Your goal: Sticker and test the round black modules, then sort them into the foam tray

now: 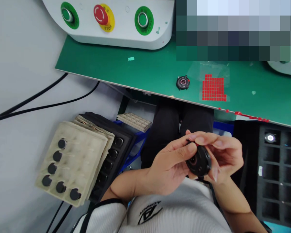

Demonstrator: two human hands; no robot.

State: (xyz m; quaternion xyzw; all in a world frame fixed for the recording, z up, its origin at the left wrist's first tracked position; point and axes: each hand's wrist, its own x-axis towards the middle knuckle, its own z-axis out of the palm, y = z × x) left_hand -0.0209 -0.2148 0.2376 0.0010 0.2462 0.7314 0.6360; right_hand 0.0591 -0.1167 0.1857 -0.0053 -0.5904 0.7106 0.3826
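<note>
Above my lap, my left hand (168, 166) grips a black round watch case (200, 163), its thumb lying across the top of the face that shows. My right hand (226, 155) is closed at the same case, thumb and fingertips meeting its upper edge beside my left thumb. A bit of red shows at that edge, partly covered by the fingers. Something translucent and pinkish, perhaps a film, sticks out by my right palm. On the green bench lie a second watch case (183, 83) with a small red mark and a sheet of red square stickers (213, 88).
Red stickers (252, 117) line the edge of the bench (106, 64). A white control panel (123, 35) with two green buttons and a red stop button stands behind. Trays (80, 145) holding round parts are stacked left; a black compartment tray (273, 171) is at right.
</note>
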